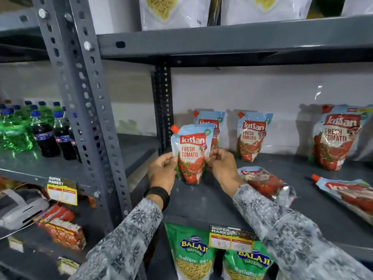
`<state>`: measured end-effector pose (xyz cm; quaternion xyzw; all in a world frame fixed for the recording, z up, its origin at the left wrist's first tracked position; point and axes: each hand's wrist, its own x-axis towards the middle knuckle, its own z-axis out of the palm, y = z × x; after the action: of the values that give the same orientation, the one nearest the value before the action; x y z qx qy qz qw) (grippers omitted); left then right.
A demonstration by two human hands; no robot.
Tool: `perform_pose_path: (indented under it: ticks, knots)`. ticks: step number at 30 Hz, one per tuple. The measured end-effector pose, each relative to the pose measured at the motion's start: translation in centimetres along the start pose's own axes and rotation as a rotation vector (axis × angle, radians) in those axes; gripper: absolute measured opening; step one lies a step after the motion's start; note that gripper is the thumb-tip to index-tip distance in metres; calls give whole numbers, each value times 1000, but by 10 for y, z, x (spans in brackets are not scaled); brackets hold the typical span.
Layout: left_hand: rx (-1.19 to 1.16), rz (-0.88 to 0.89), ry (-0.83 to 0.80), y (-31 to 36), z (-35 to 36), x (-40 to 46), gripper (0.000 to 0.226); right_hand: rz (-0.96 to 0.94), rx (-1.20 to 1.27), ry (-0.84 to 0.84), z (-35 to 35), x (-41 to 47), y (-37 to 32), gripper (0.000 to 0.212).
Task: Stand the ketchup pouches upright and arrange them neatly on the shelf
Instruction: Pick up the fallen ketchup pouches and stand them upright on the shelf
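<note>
Glossy plastic pouches point(190, 154) — matt metal shelf point(201, 199)

Left of the grey upright post point(84, 110) stood cola bottles point(50, 136); below-right of it, Balaji packets point(193, 257).

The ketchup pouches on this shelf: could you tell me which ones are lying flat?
Two: the pouch beside the right hand and the pouch at the far right, spout pointing left. The others stand upright.

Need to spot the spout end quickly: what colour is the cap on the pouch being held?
Orange-red cap, at the pouch's top-left corner; head view.
</note>
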<state>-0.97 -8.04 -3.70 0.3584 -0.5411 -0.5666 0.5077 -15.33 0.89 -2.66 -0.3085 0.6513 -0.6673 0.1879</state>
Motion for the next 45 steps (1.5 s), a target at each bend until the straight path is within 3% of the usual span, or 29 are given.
perform_pose_path:
  ticks: [3, 6, 11, 14, 16, 18, 20, 24, 27, 31, 37, 40, 42, 45]
  knots:
    - [40, 9, -17, 4, -1, -3, 20, 1, -76, 10, -5, -12, -12, 23]
    - [103, 49, 71, 7, -2, -14, 24, -10, -114, -32, -21, -29, -30, 32]
    - [214, 309, 176, 21, 13, -71, 17, -212, -326, -120, -72, -43, -61, 36]
    - [413, 201, -89, 29, 41, -95, 8, -349, -666, -51, -120, -40, -71, 28]
    - [501, -3, -347, 27, 66, -101, 20, -263, -878, -29, -152, -32, -69, 23]
    - [536, -190, -502, 22, 92, -105, 31, -67, -1011, -64, -178, -24, -59, 23]
    - [564, -284, -543, 21, 116, -109, 35, 132, -926, -131, -196, -19, -43, 28]
    - [459, -463, -502, 24, 144, -112, 36, 425, -373, -129, -209, -14, -19, 28]
    - [334, -529, -478, 25, 148, -110, 42, 489, -174, -124, -213, -12, -16, 26]
    - [158, -575, -448, 28, 142, -114, 50, 480, -56, -138, -216, -15, -20, 6]
    - [59, -269, -415, 75, 138, -114, 20, 267, 93, -64, -209, -4, -57, 14]
    - [76, -32, -336, 86, 136, -109, 23, 131, 127, -22, -195, -1, -71, 8]
    - [131, 93, -255, 80, 134, -104, 23, 89, 147, 1, -183, -2, -70, 17]
    - [207, 147, -171, 58, 127, -100, 22, 91, 146, 29, -167, -5, -52, 26]
